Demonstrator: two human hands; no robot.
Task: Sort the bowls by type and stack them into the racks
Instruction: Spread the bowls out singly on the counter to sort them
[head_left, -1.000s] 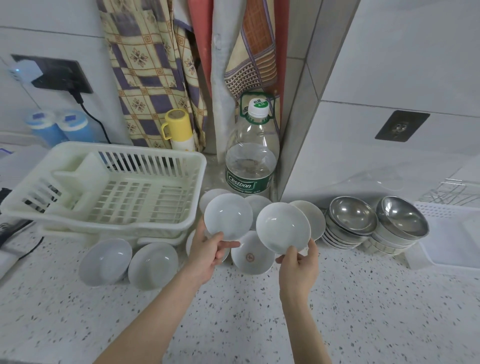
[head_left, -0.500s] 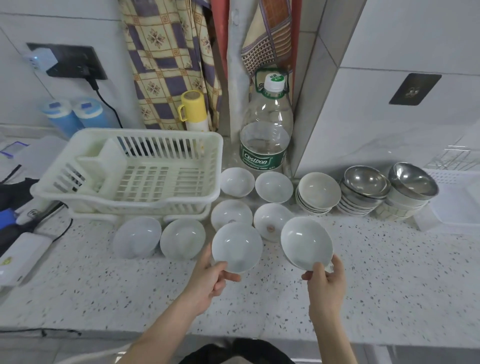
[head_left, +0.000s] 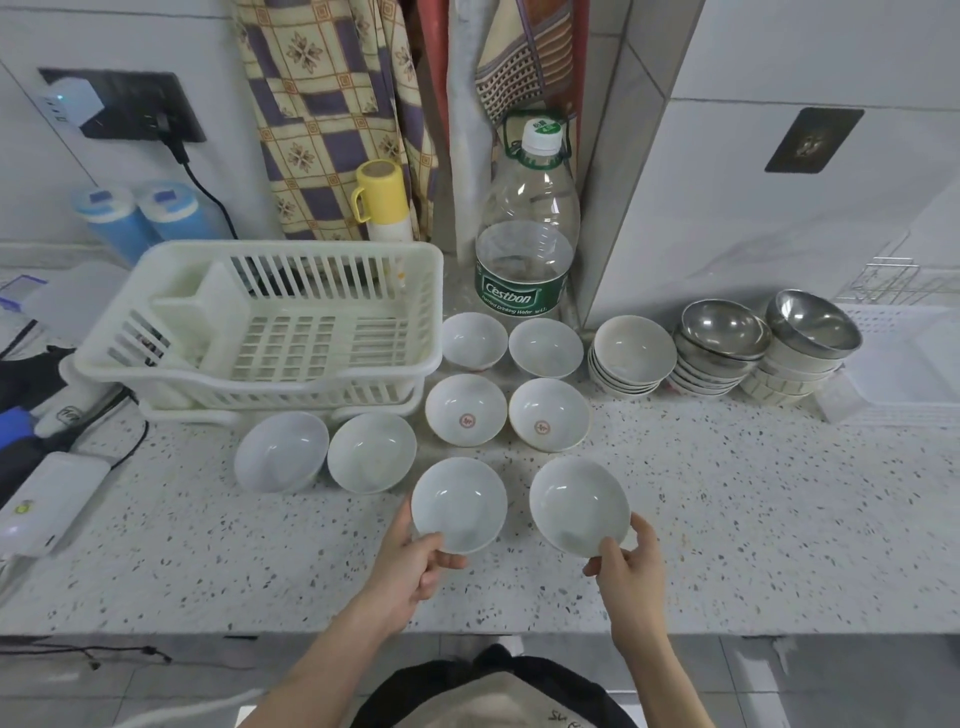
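Head view: hands (head_left: 410, 564) (head_left: 631, 569) each pinch a white bowl (head_left: 459, 504) (head_left: 577, 503); bottle (head_left: 524, 234) reads "Cestbon".

Bright, even, cool-white indoor light, apparently from overhead. Shadows soft and short under white bowls on speckled counter (head_left: 727, 493). Small glints inside steel bowls (head_left: 727, 325); faint sheen on wall tiles (head_left: 779, 218). Strong wide-angle bending at edges (tile lines bow, dish rack (head_left: 260, 332) skews). Centre fairly sharp; corners softer, slight compression smear throughout.
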